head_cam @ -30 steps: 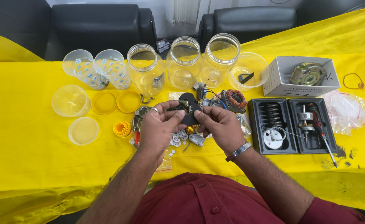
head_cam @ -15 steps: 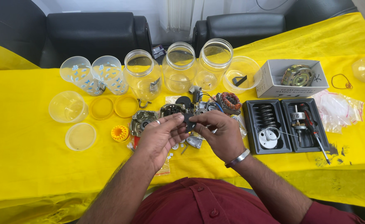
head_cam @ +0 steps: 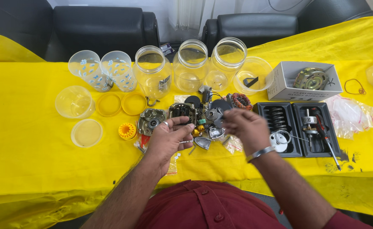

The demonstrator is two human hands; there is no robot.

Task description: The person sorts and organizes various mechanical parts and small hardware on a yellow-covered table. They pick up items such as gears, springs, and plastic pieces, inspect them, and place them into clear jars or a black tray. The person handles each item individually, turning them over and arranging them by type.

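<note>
Yellow cloth (head_cam: 34, 169) over a long table, black sofa seats (head_cam: 106, 23) behind it. At centre, a heap of small metal engine parts (head_cam: 207, 114): a dark housing, a round silver cover (head_cam: 151, 121) at its left edge, a copper-wound stator (head_cam: 240, 101) at its right edge. Left hand (head_cam: 169, 138), palm up with fingers loosely curled, touches the near-left side of the heap; whether it holds a piece cannot be told. Right hand (head_cam: 246, 127), motion-blurred, hovers over the heap's near-right side, fingertips drawn together toward the dark housing parts; what they pinch, if anything, cannot be told. The heap lies directly ahead of both hands, between them, the left hand nearer the silver cover. Just right: a black two-well tray (head_cam: 299, 150) with a coil spring and a shaft. Beyond it: a white box (head_cam: 279, 89) holding a round metal part. Behind the heap: three clear jars (head_cam: 190, 63), a clear bowl (head_cam: 254, 72), two patterned cups (head_cam: 101, 70). Far left: two clear lids (head_cam: 74, 101), two yellow lids (head_cam: 121, 104), a yellow ribbed gear (head_cam: 127, 130).
</note>
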